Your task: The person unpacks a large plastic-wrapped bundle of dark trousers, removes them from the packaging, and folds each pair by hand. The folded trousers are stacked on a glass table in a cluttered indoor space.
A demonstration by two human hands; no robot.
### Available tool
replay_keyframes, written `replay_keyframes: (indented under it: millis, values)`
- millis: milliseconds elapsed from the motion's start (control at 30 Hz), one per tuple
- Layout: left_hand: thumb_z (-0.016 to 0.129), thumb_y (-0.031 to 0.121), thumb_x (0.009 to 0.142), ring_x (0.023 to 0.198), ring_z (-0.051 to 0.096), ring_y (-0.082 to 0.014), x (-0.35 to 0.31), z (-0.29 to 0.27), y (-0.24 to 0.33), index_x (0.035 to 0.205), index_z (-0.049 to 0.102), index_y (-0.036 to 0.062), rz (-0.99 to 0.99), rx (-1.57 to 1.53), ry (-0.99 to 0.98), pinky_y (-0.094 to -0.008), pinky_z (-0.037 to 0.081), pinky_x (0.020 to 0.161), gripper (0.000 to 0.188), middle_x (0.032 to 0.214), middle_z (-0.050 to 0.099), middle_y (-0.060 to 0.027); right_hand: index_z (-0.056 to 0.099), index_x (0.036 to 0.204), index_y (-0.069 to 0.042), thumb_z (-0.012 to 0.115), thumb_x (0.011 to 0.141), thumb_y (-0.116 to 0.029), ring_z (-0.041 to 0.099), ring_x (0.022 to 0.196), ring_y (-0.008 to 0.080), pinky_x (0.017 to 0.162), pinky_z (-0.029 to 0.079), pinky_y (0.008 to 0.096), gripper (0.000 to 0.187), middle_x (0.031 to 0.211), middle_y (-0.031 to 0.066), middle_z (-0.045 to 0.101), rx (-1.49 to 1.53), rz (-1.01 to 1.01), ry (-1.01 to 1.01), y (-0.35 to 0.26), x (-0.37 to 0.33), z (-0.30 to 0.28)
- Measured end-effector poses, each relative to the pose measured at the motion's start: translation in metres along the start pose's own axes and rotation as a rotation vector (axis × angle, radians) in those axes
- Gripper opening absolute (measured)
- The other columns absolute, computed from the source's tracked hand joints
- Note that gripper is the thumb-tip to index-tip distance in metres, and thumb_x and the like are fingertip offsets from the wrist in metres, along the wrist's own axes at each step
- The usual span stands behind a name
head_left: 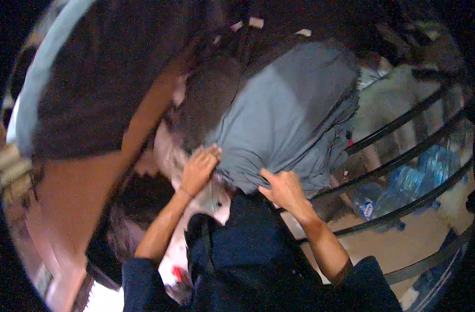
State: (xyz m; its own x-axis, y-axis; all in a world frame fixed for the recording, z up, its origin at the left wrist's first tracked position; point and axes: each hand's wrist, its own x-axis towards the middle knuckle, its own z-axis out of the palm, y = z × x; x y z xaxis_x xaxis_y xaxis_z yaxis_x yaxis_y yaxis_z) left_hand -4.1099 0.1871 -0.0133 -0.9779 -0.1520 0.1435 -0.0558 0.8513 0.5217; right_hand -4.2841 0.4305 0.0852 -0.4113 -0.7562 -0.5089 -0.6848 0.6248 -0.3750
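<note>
A large piece of grey cloth (271, 112), perhaps a garment, lies spread in front of me, its far part in shadow. The near edge is bunched into folds between my hands. My left hand (200, 167) is closed at the left near corner, fingers curled over the fabric. Slightly nearer and to the right, my right hand (283, 190) pinches the near edge between thumb and fingers. What the cloth rests on is mostly hidden beneath it; other dark fabric (211, 86) lies along its left side.
Curved black metal rails (399, 130) run along the right, with clear blue-tinted plastic bottles (404, 182) beyond them. A brown panel (73, 182) stands at the left beneath a large dark cloth (97, 93). Pale fabric (216, 208) lies below my left hand.
</note>
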Motion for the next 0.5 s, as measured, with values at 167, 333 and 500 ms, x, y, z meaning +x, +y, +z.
replay_keyframes:
  millis: [167,333,500]
  values:
    - [0.063,0.012,0.087,0.156,0.022,-0.0316,-0.093,0.047,0.003,0.145,0.052,0.0142,-0.64,0.187,-0.261,-0.0579,0.021,0.126,0.058,0.167,0.031,-0.0062,0.06,0.129,-0.009,0.081,0.081,-0.028,0.064,0.113,0.0379,0.088,0.05,0.0533,0.055,0.124,0.025,0.065,-0.081,-0.225,0.106,-0.036,-0.002,0.073]
    - [0.069,0.025,0.092,0.117,0.066,-0.0358,-0.156,0.095,0.065,0.115,0.068,0.0073,-1.176,-0.599,0.122,-0.0458,0.052,0.096,0.03,0.131,0.067,-0.0205,0.059,0.121,-0.002,0.083,0.081,-0.024,0.057,0.115,0.0367,0.095,0.045,0.0502,0.052,0.122,0.0161,0.06,-0.073,-0.136,0.195,-0.008,-0.03,0.099]
    - [0.069,0.037,0.098,0.076,0.076,-0.0214,-0.135,0.151,0.134,0.101,0.071,0.0018,-1.179,-1.21,0.277,-0.0352,0.058,0.074,0.035,0.089,0.078,-0.0122,0.057,0.126,-0.007,0.079,0.086,-0.032,0.057,0.107,0.037,0.088,0.044,0.052,0.052,0.116,0.0164,0.058,-0.207,-0.185,0.04,-0.005,-0.02,0.128]
